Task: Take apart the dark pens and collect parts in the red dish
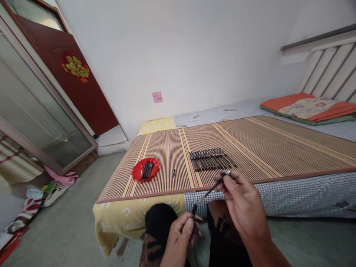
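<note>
I have the left hand [184,231] clamped on a black handle [194,209], the right hand [239,196] pinching a dark rod [213,188], both nearer my camera than the red dish [136,172]; a row of rods [213,160] lies right of that dish.

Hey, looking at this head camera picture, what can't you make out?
All in the head view:
Black piece: lower part hidden by the left hand.
Dark rod: upper end partly covered by the right hand.
Dark pieces in the red dish: too small and crowded to count.
Pink note: writing too small to read.
Folded orange cloth: cut off by the right edge.
</note>
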Action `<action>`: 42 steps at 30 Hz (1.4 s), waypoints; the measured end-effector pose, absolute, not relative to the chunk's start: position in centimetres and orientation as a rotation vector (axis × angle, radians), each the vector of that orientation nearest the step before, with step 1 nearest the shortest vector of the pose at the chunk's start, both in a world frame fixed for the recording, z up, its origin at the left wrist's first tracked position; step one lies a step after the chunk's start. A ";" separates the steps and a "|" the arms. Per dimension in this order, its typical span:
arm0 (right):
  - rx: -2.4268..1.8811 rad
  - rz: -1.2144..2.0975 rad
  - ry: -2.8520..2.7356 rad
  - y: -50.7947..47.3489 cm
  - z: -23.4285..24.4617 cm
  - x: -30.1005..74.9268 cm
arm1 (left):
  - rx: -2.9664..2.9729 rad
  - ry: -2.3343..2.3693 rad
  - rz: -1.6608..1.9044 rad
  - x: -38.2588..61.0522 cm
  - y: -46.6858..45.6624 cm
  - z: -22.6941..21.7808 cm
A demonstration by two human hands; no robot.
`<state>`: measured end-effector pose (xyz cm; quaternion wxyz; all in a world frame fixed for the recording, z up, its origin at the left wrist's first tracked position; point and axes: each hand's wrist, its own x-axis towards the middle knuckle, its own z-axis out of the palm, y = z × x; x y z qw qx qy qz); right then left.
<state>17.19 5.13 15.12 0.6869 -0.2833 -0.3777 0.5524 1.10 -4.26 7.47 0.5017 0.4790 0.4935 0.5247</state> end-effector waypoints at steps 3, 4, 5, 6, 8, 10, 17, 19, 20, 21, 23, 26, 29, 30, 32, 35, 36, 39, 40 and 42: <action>-0.656 1.224 -0.907 5.2 14.8 17.3 | 1.164 1.192 1.262 1.2 -4.3 7.6; -0.665 1.220 -0.929 5.2 14.7 17.3 | 1.163 1.193 1.261 1.2 -4.3 7.7; -0.675 1.216 -0.950 5.2 14.6 17.4 | 1.161 1.194 1.261 1.2 -4.3 7.7; -0.685 1.215 -0.967 5.2 14.5 17.5 | 1.158 1.195 1.261 1.2 -4.3 7.8; -0.701 1.206 -0.988 5.2 14.3 17.6 | 1.153 1.194 1.261 1.2 -4.3 7.8; -0.710 1.200 -1.001 5.2 14.2 17.6 | 1.152 1.186 1.259 1.2 -4.2 7.7; -0.731 1.133 -1.157 5.1 15.0 18.0 | 1.177 1.231 1.243 1.1 -4.4 7.6; -0.740 1.095 -1.244 5.0 15.6 18.2 | 1.207 1.258 1.236 1.1 -4.5 7.6; -0.736 1.081 -1.289 5.0 15.9 18.2 | 1.220 1.267 1.232 1.1 -4.5 7.7; -0.727 1.072 -1.332 4.9 16.1 18.2 | 1.230 1.272 1.228 1.0 -4.5 7.7; -0.710 1.079 -1.393 4.8 16.4 18.1 | 1.226 1.265 1.220 1.0 -4.4 7.7; -0.705 1.134 -1.422 4.7 16.3 17.6 | 1.161 1.187 1.221 0.9 -4.2 7.7; -0.707 1.193 -1.441 4.6 16.0 17.3 | 1.094 1.090 1.235 0.9 -4.0 7.7; -0.703 1.207 -1.449 4.6 15.9 17.2 | 1.080 1.070 1.238 0.9 -4.0 7.7; -0.699 1.229 -1.463 4.5 15.8 17.1 | 1.057 1.052 1.241 1.0 -4.0 7.8; -0.699 1.276 -1.470 4.4 15.4 16.9 | 1.021 1.042 1.257 1.1 -4.0 7.8; -0.699 1.301 -1.472 4.4 15.3 16.8 | 1.004 1.037 1.265 1.2 -4.0 7.8; -0.692 1.380 -1.491 4.3 14.9 16.5 | 0.941 1.019 1.277 1.3 -3.9 7.8; -0.688 1.401 -1.501 4.3 14.9 16.4 | 0.922 1.017 1.278 1.3 -3.9 7.8; -0.677 1.433 -1.530 4.3 14.7 16.3 | 0.895 1.016 1.281 1.2 -3.9 7.7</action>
